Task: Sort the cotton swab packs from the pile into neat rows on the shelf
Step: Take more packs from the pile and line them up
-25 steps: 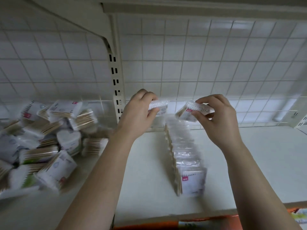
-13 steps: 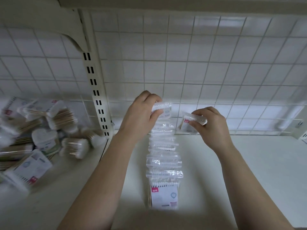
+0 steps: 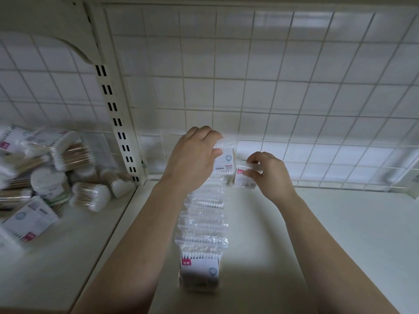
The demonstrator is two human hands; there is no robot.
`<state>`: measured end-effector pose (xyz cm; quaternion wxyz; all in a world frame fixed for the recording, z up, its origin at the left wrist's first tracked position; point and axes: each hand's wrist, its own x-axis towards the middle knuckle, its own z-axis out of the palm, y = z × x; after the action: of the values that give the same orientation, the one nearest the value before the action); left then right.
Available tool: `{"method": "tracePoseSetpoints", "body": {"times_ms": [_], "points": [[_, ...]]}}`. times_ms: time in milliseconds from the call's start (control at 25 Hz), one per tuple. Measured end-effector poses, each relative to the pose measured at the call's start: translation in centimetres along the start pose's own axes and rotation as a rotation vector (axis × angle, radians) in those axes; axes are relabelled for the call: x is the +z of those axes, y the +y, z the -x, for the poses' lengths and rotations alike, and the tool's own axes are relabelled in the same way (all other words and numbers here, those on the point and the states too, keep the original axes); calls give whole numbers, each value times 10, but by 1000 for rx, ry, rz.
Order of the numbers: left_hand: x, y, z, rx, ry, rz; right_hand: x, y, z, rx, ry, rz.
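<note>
Left hand [image 3: 192,159], right hand [image 3: 269,175] gripping packs [image 3: 226,160], pile [image 3: 52,173] beyond upright [image 3: 118,123]

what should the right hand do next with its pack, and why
Probably stand the small clear plastic cotton swab pack pinched in the right hand on the white shelf against the wire grid back. It is just right of the far end of the row of packs, where the left hand grips the last pack; a second row likely starts there.
</note>
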<state>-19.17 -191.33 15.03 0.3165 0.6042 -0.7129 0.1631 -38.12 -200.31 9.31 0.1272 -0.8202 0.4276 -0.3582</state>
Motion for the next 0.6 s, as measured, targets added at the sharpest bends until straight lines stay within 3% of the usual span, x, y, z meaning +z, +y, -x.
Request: {"method": "tracePoseSetpoints", "body": {"times_ms": [200,600], "points": [[-4,1,0,-19,28,-140,15,5,1,-65,-10,41],[-16,1,12,-75,30,-121,30,4,-4,-34,61,90]]}}
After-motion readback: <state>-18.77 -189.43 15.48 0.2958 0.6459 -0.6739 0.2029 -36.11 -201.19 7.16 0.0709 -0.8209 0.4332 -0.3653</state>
